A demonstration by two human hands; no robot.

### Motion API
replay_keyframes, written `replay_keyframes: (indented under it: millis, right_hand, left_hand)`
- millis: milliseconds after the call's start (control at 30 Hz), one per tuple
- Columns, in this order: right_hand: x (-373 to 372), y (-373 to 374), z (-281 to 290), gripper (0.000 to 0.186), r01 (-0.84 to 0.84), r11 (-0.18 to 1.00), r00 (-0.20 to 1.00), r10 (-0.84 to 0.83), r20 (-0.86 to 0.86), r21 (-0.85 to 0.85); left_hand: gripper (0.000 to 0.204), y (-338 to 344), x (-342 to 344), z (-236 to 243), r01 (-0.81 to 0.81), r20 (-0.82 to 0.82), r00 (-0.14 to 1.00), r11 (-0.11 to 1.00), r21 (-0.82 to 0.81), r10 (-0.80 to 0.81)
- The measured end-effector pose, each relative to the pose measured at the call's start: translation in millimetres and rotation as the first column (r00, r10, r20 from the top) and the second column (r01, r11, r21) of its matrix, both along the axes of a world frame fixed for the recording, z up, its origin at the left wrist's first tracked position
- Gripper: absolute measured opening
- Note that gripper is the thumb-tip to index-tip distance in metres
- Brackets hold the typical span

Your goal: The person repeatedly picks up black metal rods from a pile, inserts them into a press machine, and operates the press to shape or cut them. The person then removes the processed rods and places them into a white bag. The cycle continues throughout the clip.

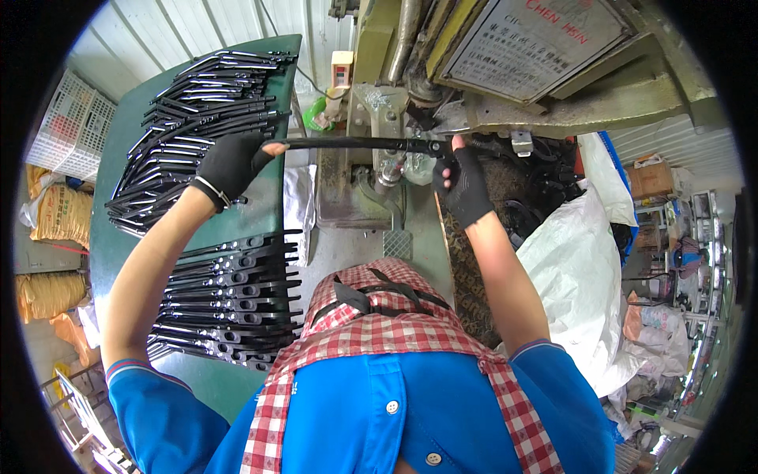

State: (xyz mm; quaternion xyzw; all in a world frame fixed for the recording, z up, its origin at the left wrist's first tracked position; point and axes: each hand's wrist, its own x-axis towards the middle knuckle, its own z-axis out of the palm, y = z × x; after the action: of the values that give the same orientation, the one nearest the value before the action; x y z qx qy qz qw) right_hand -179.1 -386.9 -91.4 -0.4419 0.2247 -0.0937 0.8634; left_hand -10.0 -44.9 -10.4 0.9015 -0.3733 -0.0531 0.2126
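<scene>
Left hand [230, 164]: gloved; gripping black bar [347, 144] at its left end
Right hand [466, 183]: gloved; pinching bar's right end at press [395, 126]
Bench [268, 213]: stacked black bars [201, 118]

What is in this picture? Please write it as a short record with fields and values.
setting: workshop, green table beside a press machine
left hand: left hand, black glove, grips one end of the long black metal bar
right hand: right hand, black glove, holds the bar's other end at the machine
bar position: level, across the machine's front
far stack: black metal parts piled on the table
near stack: similar black parts by the left forearm
right side: white sack
</scene>
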Motion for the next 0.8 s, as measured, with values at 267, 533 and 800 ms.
replay_keyframes:
  millis: [267,533,800]
  right_hand:
    - [-43,6,93,0.033,0.120,-0.156,0.991,0.075,0.109,-0.980]
    - [24,-33,93,0.054,-0.621,-0.102,0.721,0.315,-0.617,-0.777]
    - [18,-25,68,0.045,-0.556,-0.413,0.753,0.117,-0.647,-0.722]
  left_hand:
    - [0.057,1,11,-6,0.021,-0.012,1.000,0.999,0.027,-0.021]
    - [0.055,5,13,-14,0.028,-0.366,0.930,0.999,0.045,-0.010]
    - [0.054,-5,26,-11,0.146,-0.019,0.989,0.987,0.073,-0.145]
